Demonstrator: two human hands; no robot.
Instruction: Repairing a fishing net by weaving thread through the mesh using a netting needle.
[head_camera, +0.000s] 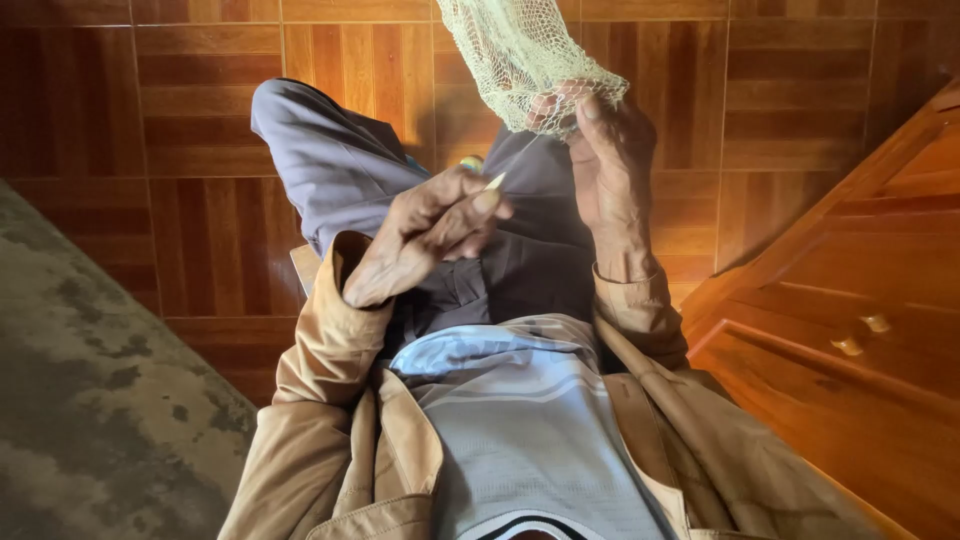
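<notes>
Seen from above, a seated person in a tan jacket and grey trousers raises the right hand (605, 165), its fingers closed around the gathered lower edge of a pale green mesh net (520, 55) that hangs from the top of the frame. The left hand (430, 230), just beside and lower, pinches a thin, pale pointed netting needle (495, 181) between thumb and fingers, its tip aimed toward the net without touching it. Below lies a reddish wood-pattern tile floor (200, 110), with a wooden cabinet (850, 330) at right bearing two small metal knobs.
</notes>
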